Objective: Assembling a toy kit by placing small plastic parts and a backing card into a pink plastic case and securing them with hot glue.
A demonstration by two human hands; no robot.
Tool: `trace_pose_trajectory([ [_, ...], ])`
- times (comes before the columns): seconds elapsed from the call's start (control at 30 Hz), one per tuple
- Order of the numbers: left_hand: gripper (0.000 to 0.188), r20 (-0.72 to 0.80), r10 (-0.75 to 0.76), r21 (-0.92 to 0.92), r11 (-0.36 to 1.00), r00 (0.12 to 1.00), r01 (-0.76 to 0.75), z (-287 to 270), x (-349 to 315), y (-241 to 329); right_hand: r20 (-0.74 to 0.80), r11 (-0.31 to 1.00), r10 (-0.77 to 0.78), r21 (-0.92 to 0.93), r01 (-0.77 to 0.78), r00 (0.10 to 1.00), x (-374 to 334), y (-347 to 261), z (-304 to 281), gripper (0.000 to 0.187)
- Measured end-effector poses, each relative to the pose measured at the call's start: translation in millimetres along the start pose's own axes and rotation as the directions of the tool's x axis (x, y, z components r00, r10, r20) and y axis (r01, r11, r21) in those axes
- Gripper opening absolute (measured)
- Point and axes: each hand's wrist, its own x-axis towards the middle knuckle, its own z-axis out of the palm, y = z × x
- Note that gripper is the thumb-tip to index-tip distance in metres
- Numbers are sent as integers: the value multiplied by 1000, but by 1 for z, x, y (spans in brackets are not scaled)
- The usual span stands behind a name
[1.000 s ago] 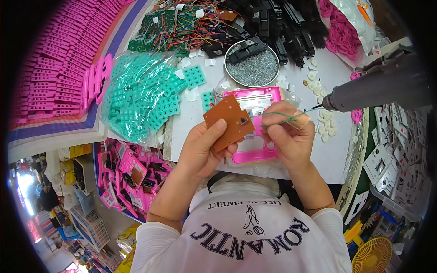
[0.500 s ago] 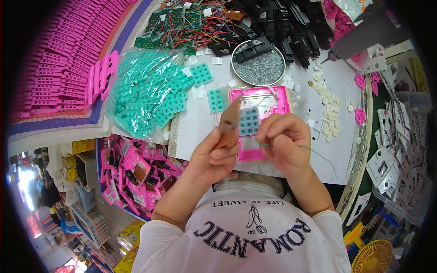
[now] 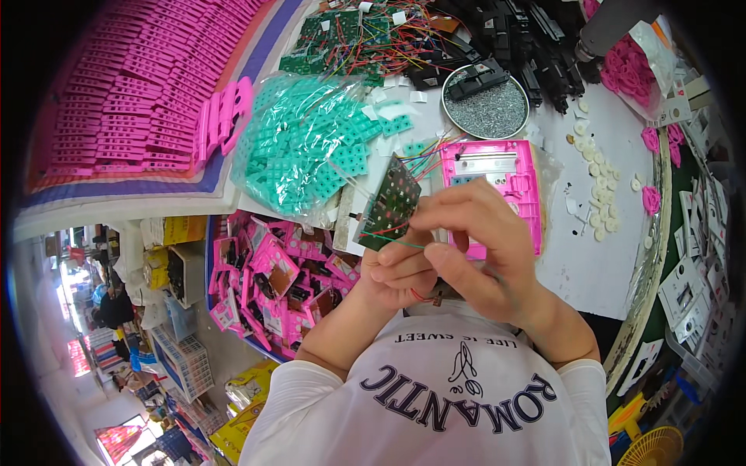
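Where hands [image 3: 486, 252] overlap, a circuit board [image 3: 394, 200] tilts; wires [image 3: 404, 243] cross it.

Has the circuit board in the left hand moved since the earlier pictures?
Yes: against the pink case, the circuit board has shifted left and no longer covers the case's left edge.

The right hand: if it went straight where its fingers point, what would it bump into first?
Probably the green circuit board held in the left hand. The right hand points left at it, and may already touch it; depth is unclear.
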Motion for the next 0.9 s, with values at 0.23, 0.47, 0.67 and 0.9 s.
trace_pose_trajectory([
  [0.23, 56, -522, 352, 750, 624, 777, 221, 7, -24, -6, 124, 977, 92, -203, -65, 988, -5, -14, 8, 18],
  [0.47, 62, -511, 346, 839, 398, 787, 370, 30, -36, 4, 132, 987, 146, 51, -154, 980, -7, -13, 5, 19],
  [0.67, 66, -688, 164, 677, 498, 707, 542, 37, -41, -1, 40, 983, 141, 109, -145, 989, -19, -2, 15, 15],
  [0.9, 49, -609, 94, 742, 417, 788, 524, 46, -52, 9, 38, 879, 209, 431, -205, 977, -22, -3, 16, 15],
])
